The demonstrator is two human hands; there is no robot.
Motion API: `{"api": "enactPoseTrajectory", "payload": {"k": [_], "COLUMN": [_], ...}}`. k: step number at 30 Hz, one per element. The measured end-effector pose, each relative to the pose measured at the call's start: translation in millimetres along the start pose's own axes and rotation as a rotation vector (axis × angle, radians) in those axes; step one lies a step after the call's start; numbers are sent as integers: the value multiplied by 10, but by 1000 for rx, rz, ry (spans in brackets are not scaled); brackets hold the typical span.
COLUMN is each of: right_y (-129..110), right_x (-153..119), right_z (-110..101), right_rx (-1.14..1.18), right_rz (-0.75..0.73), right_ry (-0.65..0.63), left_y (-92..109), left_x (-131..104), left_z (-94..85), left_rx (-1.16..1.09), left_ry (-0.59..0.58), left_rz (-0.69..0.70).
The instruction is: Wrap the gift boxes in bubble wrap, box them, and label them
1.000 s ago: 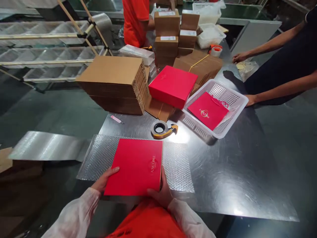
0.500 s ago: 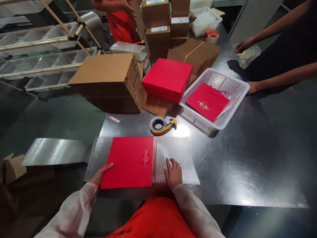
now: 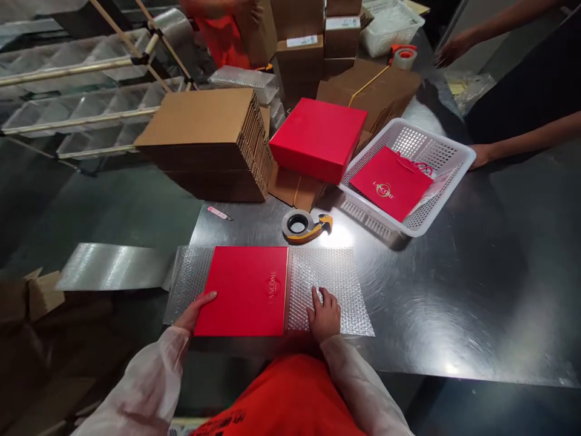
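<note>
The left hand [image 3: 196,312], its grip partly closed, holds the red Lancôme box [image 3: 240,293]; the right hand [image 3: 325,316], open and empty, rests on bubble wrap [image 3: 349,297].

A closed red box [image 3: 240,290], lettered LANCÔME sideways near its right edge, is laid flat on clear bubble wrap [image 3: 333,272], which is spread out and exposed at both sides.
</note>
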State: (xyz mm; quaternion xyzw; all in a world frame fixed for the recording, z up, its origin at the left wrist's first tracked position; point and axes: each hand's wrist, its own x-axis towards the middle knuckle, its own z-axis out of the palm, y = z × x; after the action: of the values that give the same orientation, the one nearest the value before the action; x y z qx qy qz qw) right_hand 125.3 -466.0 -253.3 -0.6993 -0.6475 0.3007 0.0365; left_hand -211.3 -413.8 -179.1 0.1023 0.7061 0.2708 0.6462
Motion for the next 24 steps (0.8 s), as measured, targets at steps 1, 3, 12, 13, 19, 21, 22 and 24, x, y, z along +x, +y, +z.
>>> {"api": "enactPoseTrajectory", "payload": {"k": [1,3,12,13,19,21,22,24], "right_y": [-8,-21,84,120,435,551,604,693], "right_x": [-2,-5,11,13,48,97,133,220], "right_z": [-9,-23,-12,-3,-123,-250,-319,-446], "right_rx": [-4,-7,27,40,149,134,150,234], "right_rz": [3,4,-95,-119,-259,-62,66,261], "right_ry": [-4,-5,-11,-14,60,165,204,201], "left_y": [12,56,34,-19,-228,-232,-228,-213], "left_x": [-5,-40,-375,-350,-8,43,51,49], "left_z": [1,2,830,1028,1640,1619,1599,1569], "left_rx": [13,83,1141,1203,1513,1536,1538,1534], "left_ry": [1,41,553,544,411,423,428,431], "left_rz": [15,73,997,1026,966,974,977,979]}}
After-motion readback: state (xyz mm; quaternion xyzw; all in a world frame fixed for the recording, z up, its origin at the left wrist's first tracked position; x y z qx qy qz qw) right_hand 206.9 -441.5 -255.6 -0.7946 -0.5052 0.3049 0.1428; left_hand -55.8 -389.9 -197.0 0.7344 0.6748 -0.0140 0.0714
